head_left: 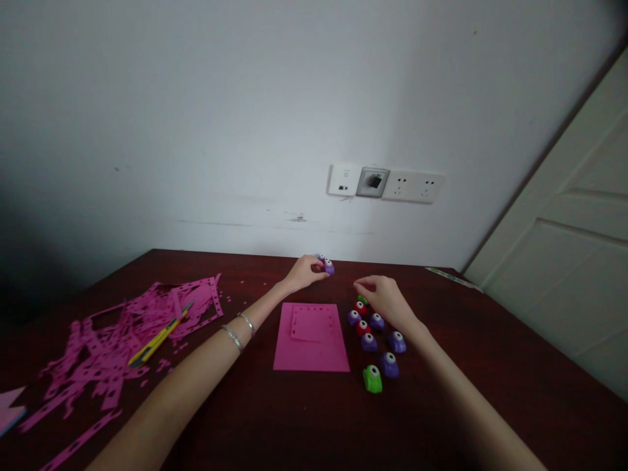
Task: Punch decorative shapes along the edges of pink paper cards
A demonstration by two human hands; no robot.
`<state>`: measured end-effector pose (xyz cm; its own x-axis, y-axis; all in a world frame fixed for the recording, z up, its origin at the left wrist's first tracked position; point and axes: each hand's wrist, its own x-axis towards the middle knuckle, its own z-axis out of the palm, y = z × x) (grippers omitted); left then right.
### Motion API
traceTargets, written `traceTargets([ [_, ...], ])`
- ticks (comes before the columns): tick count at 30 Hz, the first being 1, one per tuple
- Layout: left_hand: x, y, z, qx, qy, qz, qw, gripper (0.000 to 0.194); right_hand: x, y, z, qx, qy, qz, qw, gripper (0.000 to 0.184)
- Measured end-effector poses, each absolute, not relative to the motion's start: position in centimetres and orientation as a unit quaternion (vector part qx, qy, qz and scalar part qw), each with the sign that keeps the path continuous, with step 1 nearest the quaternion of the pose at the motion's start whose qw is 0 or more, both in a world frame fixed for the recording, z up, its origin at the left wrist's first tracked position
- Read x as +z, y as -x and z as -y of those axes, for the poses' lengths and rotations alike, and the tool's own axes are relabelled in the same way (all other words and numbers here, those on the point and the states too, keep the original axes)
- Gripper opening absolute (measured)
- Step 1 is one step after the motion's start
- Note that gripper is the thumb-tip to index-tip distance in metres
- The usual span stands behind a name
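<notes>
My left hand [305,272] reaches to the back of the table, its thumb and fingers closed around a purple craft punch [329,267]. Another small punch beside it is partly hidden by the fingers. To the right, my right hand [387,296] hovers with its fingers drawn together and nothing visible in them. Just below it sits a green punch [362,300], partly covered. Red punches [363,328], several purple punches [390,365] and another green punch [373,379] stand in a cluster. Between my forearms lies a pink sheet [312,356] with a smaller punched pink card [313,325] on it.
At the left, pink paper scraps [112,366] are heaped, with a yellow utility knife [159,337] on them. Folded paper [10,412] lies at the left edge. A thin strip [454,279] rests at the back right. The wall [275,131] carries sockets [413,187].
</notes>
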<state>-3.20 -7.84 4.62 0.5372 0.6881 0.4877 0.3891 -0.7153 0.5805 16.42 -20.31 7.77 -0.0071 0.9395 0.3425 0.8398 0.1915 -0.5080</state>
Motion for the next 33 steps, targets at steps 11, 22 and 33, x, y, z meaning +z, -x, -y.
traceTargets([
  [11,6.0,5.2,14.7,0.372,-0.877,-0.285,0.107,0.021,10.0,-12.9,23.2,0.112,0.596,0.733,0.308,0.026],
  [22,6.2,4.6,16.3,0.364,-0.884,-0.291,0.038,0.021,8.9,-11.8,23.1,0.086,0.618,0.720,0.304,0.029],
  [33,6.7,4.6,17.1,0.324,-0.899,-0.293,0.021,0.025,9.1,-11.8,23.1,0.196,0.650,0.659,0.323,0.027],
])
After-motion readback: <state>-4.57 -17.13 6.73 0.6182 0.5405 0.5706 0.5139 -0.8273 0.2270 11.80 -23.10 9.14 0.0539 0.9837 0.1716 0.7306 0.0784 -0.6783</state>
